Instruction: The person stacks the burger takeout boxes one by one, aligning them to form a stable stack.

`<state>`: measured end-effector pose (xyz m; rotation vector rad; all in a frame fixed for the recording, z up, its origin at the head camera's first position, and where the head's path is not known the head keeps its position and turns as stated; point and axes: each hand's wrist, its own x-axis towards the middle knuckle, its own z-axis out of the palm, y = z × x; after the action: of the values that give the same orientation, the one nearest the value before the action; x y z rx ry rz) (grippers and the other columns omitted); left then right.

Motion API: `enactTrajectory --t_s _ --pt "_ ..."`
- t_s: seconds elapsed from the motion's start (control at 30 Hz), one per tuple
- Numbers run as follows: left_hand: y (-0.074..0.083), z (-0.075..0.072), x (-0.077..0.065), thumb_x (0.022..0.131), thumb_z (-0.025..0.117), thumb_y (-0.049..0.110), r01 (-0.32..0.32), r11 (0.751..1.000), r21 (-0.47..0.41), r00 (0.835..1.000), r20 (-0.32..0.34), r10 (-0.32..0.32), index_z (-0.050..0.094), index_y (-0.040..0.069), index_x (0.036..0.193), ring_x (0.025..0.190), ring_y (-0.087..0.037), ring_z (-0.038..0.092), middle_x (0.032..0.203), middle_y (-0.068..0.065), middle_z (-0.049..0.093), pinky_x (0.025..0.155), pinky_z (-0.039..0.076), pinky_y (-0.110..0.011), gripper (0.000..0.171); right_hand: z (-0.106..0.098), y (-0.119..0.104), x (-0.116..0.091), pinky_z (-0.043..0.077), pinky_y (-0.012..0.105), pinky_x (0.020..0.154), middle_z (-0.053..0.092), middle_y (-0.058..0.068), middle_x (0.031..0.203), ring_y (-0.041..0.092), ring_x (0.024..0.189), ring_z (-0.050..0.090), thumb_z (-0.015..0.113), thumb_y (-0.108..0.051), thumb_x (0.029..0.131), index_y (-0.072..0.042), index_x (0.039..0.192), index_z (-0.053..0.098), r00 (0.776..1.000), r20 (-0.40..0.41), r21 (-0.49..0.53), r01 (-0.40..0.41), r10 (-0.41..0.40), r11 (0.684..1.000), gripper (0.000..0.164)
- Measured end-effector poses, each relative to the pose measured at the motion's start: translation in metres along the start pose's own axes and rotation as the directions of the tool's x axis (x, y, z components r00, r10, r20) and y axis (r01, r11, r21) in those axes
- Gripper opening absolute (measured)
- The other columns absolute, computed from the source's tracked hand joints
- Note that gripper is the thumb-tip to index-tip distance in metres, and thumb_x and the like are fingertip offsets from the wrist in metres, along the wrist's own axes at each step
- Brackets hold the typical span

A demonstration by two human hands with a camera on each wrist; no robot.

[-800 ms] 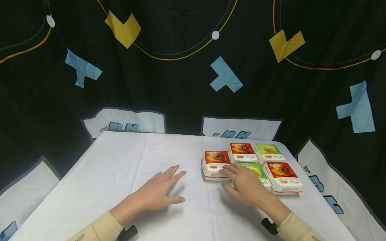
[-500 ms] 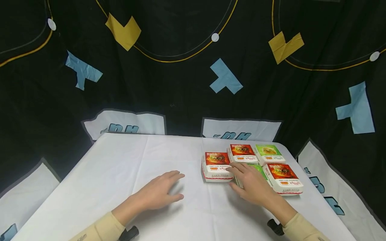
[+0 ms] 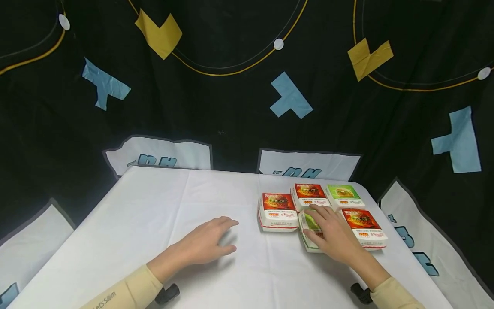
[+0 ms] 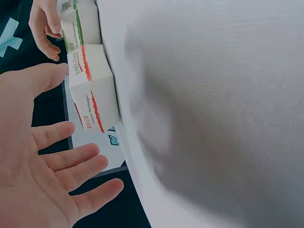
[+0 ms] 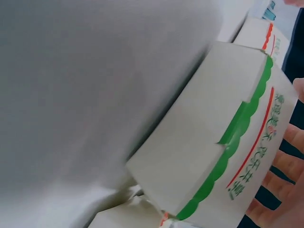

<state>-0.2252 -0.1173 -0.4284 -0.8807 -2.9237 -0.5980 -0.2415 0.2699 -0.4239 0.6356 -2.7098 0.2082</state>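
In the head view my right hand is spread over a green-topped hamburger box in the near row and hides much of its lid. The right wrist view shows this white hamburger box with a green scalloped edge up close, the fingers reaching over its far side; whether they touch the lid I cannot tell. To its left sits a red-topped hamburger box. My left hand hovers palm-down above the white tablecloth, apart from every box, its fingers loosely extended and holding nothing.
Close beside the green box stand another red-topped box on the right and a red-topped box behind. A green-topped box is at the back right, near the table's corner. A black curtain hangs behind the white table.
My right hand has shifted to the right, off the left red-topped box and over the green-topped box. The left hand has barely moved, and the boxes stay put.
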Motion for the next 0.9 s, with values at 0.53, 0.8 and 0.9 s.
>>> enactTrajectory --t_s 0.53,0.8,0.9 --pt "0.011 -0.01 0.014 0.091 0.067 0.051 0.004 1.0 -0.003 0.999 0.034 -0.004 0.047 0.023 0.149 0.138 -0.023 0.048 0.15 -0.003 0.05 0.112 0.043 -0.046 0.067 0.01 0.007 -0.006 0.025 0.075 0.108 0.047 0.006 0.153 0.035 0.141 0.038 0.065 -0.061 0.089 -0.026 0.142 0.057 0.997 0.044 -0.016 -0.058 0.059 0.998 0.064" --pt "0.021 -0.012 0.034 0.093 0.065 0.05 -0.038 0.999 -0.006 0.999 0.027 0.038 0.046 0.021 0.15 0.139 -0.021 0.047 0.15 -0.003 0.049 0.114 0.042 -0.042 0.067 0.014 0.007 -0.007 0.025 0.076 0.107 0.044 0.006 0.156 0.035 0.142 0.036 0.068 -0.059 0.088 -0.026 0.145 0.054 0.995 0.063 0.005 -0.072 0.072 0.997 0.067" --pt "0.025 -0.012 0.043 0.092 0.066 0.05 -0.05 0.999 -0.004 0.998 0.027 0.05 0.045 0.02 0.151 0.138 -0.02 0.047 0.149 -0.003 0.049 0.114 0.042 -0.041 0.068 0.015 0.007 -0.007 0.027 0.076 0.106 0.043 0.006 0.156 0.036 0.143 0.035 0.068 -0.059 0.088 -0.026 0.146 0.052 0.995 0.072 0.009 -0.077 0.076 0.997 0.069"
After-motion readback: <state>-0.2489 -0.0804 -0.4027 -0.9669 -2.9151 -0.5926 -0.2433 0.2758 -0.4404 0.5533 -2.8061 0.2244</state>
